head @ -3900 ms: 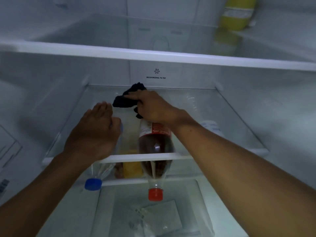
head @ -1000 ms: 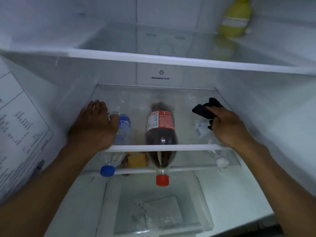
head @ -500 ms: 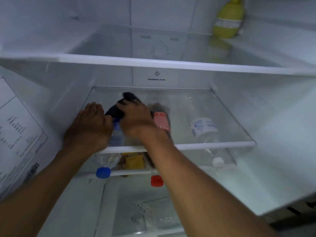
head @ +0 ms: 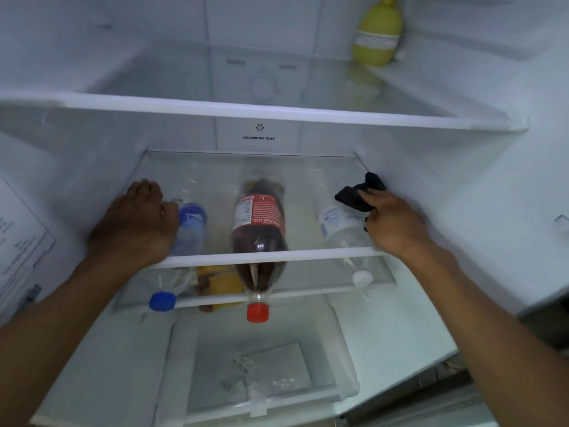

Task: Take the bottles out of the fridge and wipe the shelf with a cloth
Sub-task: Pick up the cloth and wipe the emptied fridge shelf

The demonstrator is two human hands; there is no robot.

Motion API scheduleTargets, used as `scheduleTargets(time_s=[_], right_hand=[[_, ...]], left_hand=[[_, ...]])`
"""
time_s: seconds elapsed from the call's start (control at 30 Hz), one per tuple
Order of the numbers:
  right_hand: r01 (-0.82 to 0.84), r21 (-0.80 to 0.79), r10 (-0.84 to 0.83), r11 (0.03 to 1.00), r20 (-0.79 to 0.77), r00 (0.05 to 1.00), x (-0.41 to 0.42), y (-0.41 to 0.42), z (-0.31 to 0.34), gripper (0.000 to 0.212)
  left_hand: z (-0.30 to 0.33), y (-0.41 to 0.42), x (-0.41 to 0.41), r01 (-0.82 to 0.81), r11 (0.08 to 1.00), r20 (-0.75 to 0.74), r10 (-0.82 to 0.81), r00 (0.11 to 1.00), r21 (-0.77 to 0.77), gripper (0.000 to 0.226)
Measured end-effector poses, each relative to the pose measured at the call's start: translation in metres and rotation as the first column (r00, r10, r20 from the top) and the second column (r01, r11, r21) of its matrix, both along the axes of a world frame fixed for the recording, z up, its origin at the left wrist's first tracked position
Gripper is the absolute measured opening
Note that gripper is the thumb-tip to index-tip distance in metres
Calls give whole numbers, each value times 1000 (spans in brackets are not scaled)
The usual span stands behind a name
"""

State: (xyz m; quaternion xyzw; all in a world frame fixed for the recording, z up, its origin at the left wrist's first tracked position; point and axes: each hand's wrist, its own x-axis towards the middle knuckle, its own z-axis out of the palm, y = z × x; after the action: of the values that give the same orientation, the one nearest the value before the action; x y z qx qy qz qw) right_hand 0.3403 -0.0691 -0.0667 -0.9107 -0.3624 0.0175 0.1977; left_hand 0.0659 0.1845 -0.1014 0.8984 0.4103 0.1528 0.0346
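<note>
Right hand (head: 397,223) swept cloth (head: 358,192) rightward; cola bottle (head: 258,223) cap toward viewer.

Glass shelf (head: 215,180) lies bare between both hands; three bottles seemingly lie beneath, not on it.

The right hand (head: 397,224) covers part of the black cloth (head: 358,192) and the clear bottle (head: 337,224) below; the yellow item (head: 226,280) — perhaps food — is blurred.

Both arms reach forward; left hand (head: 135,223) lies flat, right hand (head: 391,223) grips.
</note>
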Motion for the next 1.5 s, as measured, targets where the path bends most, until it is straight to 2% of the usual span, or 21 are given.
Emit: scheduleTargets(time_s=[0.03,0.13,0.23,0.27,0.33,0.4,0.5,0.57,0.63,0.67,0.73,0.77,0.8,0.87,0.97,1.17,1.3,1.5], right_hand=[[24,40,-25,999,24,999,-10,2,-5,54],[0,128,-15,992,113,993,-41,1,-17,54],[51,90,-65,995,154,986,-71,16,-17,45],[40,86,-54,996,165,985,-86,27,-16,47],[-73,118,52,990,174,983,-123,58,-14,53],[-237,154,206,959,191,960,-163,87,-15,44],[-430,143,420,892,94,903,-190,99,-9,49],[-513,149,515,845,29,857,-177,86,-3,54],[-592,128,592,796,38,805,-157,64,0,57],[-593,116,593,797,42,804,-144,52,1,57],[-496,73,492,865,70,868,-108,26,0,57],[-413,56,408,909,86,909,-87,12,-1,57],[-324,44,318,945,100,943,-66,-1,-1,57],[-167,-9,167,986,112,980,-35,-16,-2,56],[-81,-89,91,993,108,990,-18,-6,-7,57],[-73,-16,74,997,70,995,12,28,-8,54],[-85,-11,85,996,53,995,32,59,-4,54],[-88,1,88,996,-44,995,28,115,-1,45]], left_hand=[[-3,3,-1,21,999,-51,-19,998,24,80],[-2,1,2,7,996,-52,-2,999,94,70],[-1,6,3,-14,997,-135,25,991,79,79],[-4,11,3,-10,997,-158,22,987,77,82],[-4,11,2,-30,998,-189,41,981,59,76],[2,5,2,-40,999,-159,45,986,34,58],[11,-6,0,22,997,-197,-7,980,77,29],[20,-17,-6,12,1000,-212,-16,977,-18,24],[24,-22,-9,-29,994,-166,11,986,-105,35],[27,-25,-10,-18,994,-129,4,992,-111,40],[30,-39,-12,48,998,-44,-47,998,36,41],[31,-43,-11,50,997,96,-56,994,64,44],[32,-50,-9,37,999,177,-34,984,-12,49],[26,-61,-3,43,999,123,-39,992,-28,60],[14,-64,4,68,998,19,-68,997,-16,67],[0,-49,4,54,998,-19,-54,998,21,74],[-1,-53,6,42,999,21,-42,999,8,72],[-5,-47,6,52,998,30,-53,998,25,82]])
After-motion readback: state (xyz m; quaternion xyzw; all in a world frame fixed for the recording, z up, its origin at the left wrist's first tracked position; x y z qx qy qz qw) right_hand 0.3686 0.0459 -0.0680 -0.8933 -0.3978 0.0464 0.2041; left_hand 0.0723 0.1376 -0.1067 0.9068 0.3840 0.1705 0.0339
